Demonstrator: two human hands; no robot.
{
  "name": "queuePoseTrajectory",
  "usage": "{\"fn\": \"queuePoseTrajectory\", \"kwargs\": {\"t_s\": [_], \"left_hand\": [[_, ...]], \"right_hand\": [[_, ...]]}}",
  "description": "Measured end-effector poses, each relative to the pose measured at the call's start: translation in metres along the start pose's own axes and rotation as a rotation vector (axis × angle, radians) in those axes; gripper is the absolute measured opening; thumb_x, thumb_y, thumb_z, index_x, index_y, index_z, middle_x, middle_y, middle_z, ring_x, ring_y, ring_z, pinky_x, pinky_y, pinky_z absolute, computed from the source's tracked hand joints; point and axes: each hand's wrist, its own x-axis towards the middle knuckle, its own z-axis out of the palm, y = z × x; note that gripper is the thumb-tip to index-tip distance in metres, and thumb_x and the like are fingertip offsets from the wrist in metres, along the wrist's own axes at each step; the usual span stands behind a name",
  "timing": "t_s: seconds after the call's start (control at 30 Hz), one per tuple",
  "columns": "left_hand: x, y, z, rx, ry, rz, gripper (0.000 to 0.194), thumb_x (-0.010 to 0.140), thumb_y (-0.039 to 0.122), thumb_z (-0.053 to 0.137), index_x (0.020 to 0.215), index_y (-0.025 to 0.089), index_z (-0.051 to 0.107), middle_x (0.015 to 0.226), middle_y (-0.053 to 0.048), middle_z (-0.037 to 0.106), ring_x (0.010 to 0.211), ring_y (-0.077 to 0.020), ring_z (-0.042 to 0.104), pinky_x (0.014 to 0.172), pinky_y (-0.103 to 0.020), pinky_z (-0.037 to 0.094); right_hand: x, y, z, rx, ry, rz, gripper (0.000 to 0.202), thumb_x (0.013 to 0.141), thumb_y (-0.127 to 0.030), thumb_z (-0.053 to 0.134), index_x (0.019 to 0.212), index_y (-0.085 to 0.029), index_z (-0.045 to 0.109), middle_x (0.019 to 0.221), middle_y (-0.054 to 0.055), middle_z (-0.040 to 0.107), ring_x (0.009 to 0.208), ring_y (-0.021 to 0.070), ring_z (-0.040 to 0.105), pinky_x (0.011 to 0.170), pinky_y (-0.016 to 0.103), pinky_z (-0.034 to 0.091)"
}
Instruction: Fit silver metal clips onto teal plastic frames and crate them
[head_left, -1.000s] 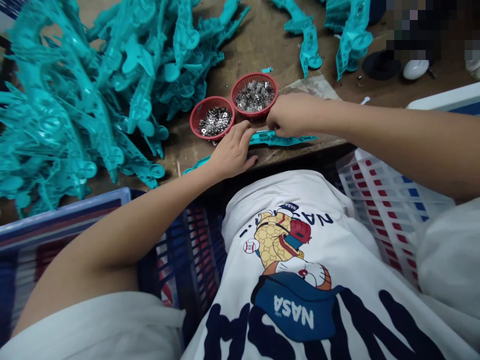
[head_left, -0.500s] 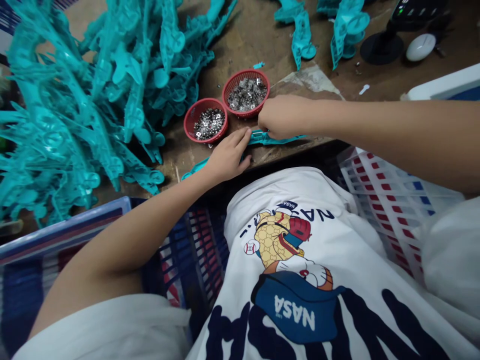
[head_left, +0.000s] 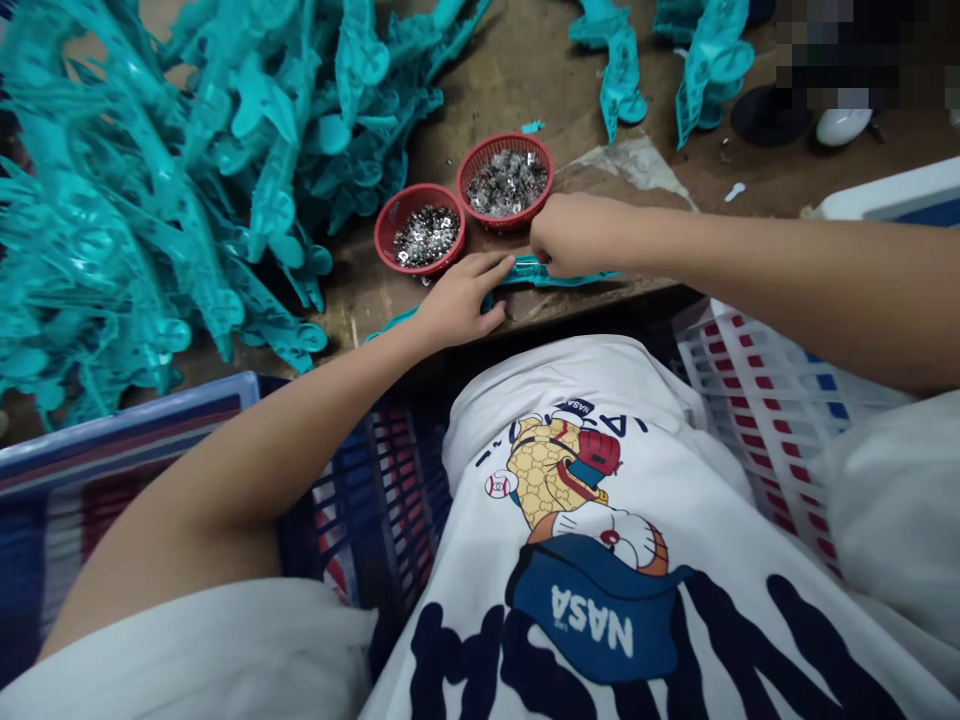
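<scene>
A teal plastic part (head_left: 559,279) lies along the table's front edge, running under both hands. My left hand (head_left: 466,300) rests on its left end with the fingers apart. Closed in a fist, my right hand (head_left: 564,236) presses at the part's middle; what its fingers hold is hidden. A thin shiny metal piece (head_left: 531,266) shows on the part between the hands. Just behind them stand two red baskets of small metal pieces, the left one (head_left: 382,238) near my left hand and the right one (head_left: 551,160) beside my right hand.
A large heap of teal parts (head_left: 150,200) covers the table's left side. More teal parts (head_left: 621,85) lie at the back right, near a white oval object (head_left: 841,126). Below the table edge are a blue crate (head_left: 251,390) and a white crate (head_left: 750,400).
The whole view has shifted slightly. Both hands stay at the teal part, with little movement against it.
</scene>
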Motion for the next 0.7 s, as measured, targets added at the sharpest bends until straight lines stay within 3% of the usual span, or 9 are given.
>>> {"fn": "queuePoseTrajectory", "kwargs": {"t_s": [0.07,0.13,0.2,0.3,0.47,0.57,0.7], "left_hand": [[-0.001,0.0,0.002,-0.031,0.029,-0.02,0.101,0.101,0.034,0.069,0.196,0.007,0.051,0.192,-0.028,0.065,0.178,-0.0483,0.064,0.154,-0.072,0.052],[-0.001,0.001,0.004,-0.044,0.033,-0.023,0.106,0.099,0.033,0.071,0.2,0.009,0.046,0.194,-0.028,0.063,0.181,-0.0486,0.062,0.155,-0.073,0.05],[-0.001,0.002,0.005,-0.038,0.011,-0.017,0.106,0.098,0.032,0.071,0.199,0.011,0.05,0.198,-0.028,0.059,0.183,-0.05,0.058,0.157,-0.075,0.047],[0.001,0.003,0.005,-0.027,-0.01,-0.027,0.101,0.098,0.031,0.072,0.196,0.012,0.056,0.199,-0.027,0.057,0.184,-0.0501,0.057,0.158,-0.076,0.045],[0.0,0.007,0.002,-0.014,-0.016,-0.028,0.099,0.098,0.029,0.072,0.194,0.011,0.058,0.199,-0.027,0.057,0.185,-0.0498,0.057,0.158,-0.076,0.046],[0.0,0.01,0.001,0.01,-0.024,-0.022,0.096,0.1,0.028,0.072,0.193,0.008,0.059,0.2,-0.028,0.057,0.185,-0.0484,0.057,0.158,-0.072,0.046],[0.002,0.011,0.003,0.037,-0.025,-0.014,0.093,0.102,0.028,0.072,0.191,0.005,0.06,0.197,-0.03,0.059,0.183,-0.0495,0.059,0.157,-0.073,0.048]], "right_hand": [[-0.008,0.001,-0.017,-0.096,-0.012,0.071,0.031,0.111,-0.012,0.081,0.137,-0.008,0.097,0.137,0.029,0.093,0.136,0.05,0.089,0.113,0.054,0.071],[-0.013,0.005,-0.028,-0.053,0.101,0.132,0.032,0.112,-0.018,0.083,0.139,-0.006,0.097,0.138,0.031,0.092,0.137,0.0516,0.088,0.114,0.056,0.07],[-0.011,0.01,-0.032,0.049,0.194,0.109,0.033,0.114,-0.02,0.081,0.141,-0.008,0.096,0.139,0.027,0.093,0.137,0.0471,0.088,0.119,0.054,0.069],[-0.003,0.015,-0.022,0.17,0.251,0.019,0.032,0.117,-0.027,0.074,0.137,-0.018,0.097,0.135,0.019,0.095,0.131,0.0403,0.09,0.117,0.051,0.071],[0.007,0.019,0.0,0.215,0.242,-0.092,0.048,0.122,-0.052,0.066,0.153,-0.027,0.092,0.123,0.015,0.094,0.126,0.0448,0.087,0.11,0.058,0.071],[0.006,0.015,0.003,0.202,0.225,-0.094,0.046,0.123,-0.049,0.065,0.155,-0.026,0.09,0.126,0.017,0.093,0.126,0.0448,0.086,0.111,0.058,0.069],[0.001,0.009,0.003,0.158,0.184,-0.082,0.04,0.119,-0.033,0.067,0.149,-0.021,0.09,0.133,0.02,0.092,0.133,0.0458,0.085,0.116,0.057,0.066]]}}
